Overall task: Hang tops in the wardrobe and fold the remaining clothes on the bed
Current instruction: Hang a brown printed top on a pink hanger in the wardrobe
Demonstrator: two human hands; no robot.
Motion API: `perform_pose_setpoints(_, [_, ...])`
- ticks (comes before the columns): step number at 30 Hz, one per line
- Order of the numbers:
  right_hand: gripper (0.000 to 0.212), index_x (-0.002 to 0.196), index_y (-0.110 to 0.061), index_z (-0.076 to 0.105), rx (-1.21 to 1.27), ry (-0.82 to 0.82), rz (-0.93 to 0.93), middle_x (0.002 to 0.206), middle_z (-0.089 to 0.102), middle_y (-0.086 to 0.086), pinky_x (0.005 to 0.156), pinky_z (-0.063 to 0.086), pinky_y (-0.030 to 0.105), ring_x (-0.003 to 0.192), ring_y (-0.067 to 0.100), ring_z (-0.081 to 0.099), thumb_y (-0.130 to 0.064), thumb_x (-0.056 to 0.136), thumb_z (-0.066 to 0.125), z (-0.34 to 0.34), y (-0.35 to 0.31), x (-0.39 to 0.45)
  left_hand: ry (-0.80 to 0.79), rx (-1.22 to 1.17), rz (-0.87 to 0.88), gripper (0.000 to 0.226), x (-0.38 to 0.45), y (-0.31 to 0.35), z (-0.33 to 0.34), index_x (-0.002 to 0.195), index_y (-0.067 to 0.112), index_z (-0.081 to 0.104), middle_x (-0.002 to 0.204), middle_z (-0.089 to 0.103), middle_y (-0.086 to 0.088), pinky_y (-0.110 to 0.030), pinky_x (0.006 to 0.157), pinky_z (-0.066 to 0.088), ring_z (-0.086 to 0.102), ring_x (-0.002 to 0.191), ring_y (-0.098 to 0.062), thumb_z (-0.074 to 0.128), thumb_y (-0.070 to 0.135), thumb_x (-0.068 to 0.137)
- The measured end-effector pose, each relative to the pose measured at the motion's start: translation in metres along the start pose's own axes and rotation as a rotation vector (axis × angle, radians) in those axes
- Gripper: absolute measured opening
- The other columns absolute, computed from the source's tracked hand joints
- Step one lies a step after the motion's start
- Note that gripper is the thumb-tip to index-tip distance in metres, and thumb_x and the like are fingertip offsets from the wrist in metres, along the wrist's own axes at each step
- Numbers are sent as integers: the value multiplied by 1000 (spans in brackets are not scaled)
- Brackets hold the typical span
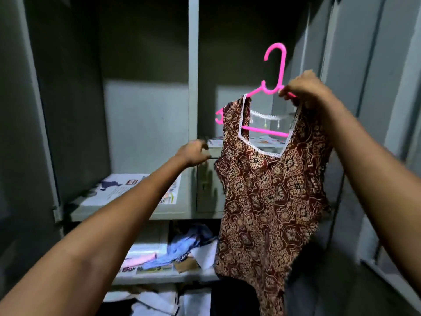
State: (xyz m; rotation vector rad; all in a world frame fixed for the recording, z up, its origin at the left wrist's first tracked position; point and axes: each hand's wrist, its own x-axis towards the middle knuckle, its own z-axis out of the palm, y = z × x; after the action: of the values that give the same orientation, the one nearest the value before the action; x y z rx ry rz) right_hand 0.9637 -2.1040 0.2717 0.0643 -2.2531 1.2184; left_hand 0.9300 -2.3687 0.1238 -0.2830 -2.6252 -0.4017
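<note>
While the maroon printed top [268, 197] hangs on the pink hanger [276, 71] before the open wardrobe [193, 65], your right hand [305, 87] pinches hanger and shoulder fabric together. Your left hand [193, 153] reaches toward the top's other side, fingers loosely curled, blurred, holding nothing. Newspaper [136, 188] lines the shelf behind.

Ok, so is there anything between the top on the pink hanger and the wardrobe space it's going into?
Nothing visible blocks it. The right hand holds the patterned top on the pink hanger before the open upper compartment, which looks empty. No rail is visible in this view, so where the hook lands is unclear.
</note>
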Motion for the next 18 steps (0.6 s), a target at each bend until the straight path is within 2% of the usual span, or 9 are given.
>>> perform_pose_setpoints(5, [24, 60, -4, 54, -13, 44, -52, 61, 51, 11, 47, 32, 27, 49, 16, 43, 2, 82, 63, 6, -29, 44, 323, -4, -28, 53, 40, -8, -25, 132, 10, 44, 147, 34, -9, -36, 109, 27, 34, 134, -27, 60, 33, 87])
perform_pose_setpoints(10, [25, 63, -4, 54, -53, 67, -67, 61, 51, 9, 48, 32, 24, 50, 14, 44, 0, 86, 61, 17, -41, 86, 487, 92, 51, 62, 81, -11, -50, 139, 11, 34, 157, 10, -10, -42, 115, 15, 12, 143, -28, 60, 34, 87])
perform_pose_setpoints(13, [21, 64, -3, 57, -117, 143, -106, 62, 54, 10, 45, 35, 24, 49, 15, 45, -3, 84, 65, 20, -51, 114, 571, 147, 119, 69, 112, -13, -66, 144, 11, 26, 158, -2, -11, -41, 117, 1, -2, 146, -26, 57, 36, 88])
perform_pose_setpoints(16, [10, 79, 3, 67, -206, 243, -158, 70, 59, 14, 41, 37, 23, 50, 18, 47, -6, 82, 68, 22, -64, 137, 628, 164, 123, 76, 138, -10, -81, 148, 11, 17, 158, -8, -12, -40, 116, -6, -9, 146, -26, 53, 41, 88])
perform_pose_setpoints(18, [16, 90, 3, 69, -283, 311, -178, 77, 60, 15, 46, 36, 23, 61, 23, 52, -11, 81, 69, 23, -68, 150, 656, 106, 116, 80, 155, -8, -89, 150, 11, 11, 158, -8, -13, -42, 116, -7, -10, 145, -26, 52, 44, 89])
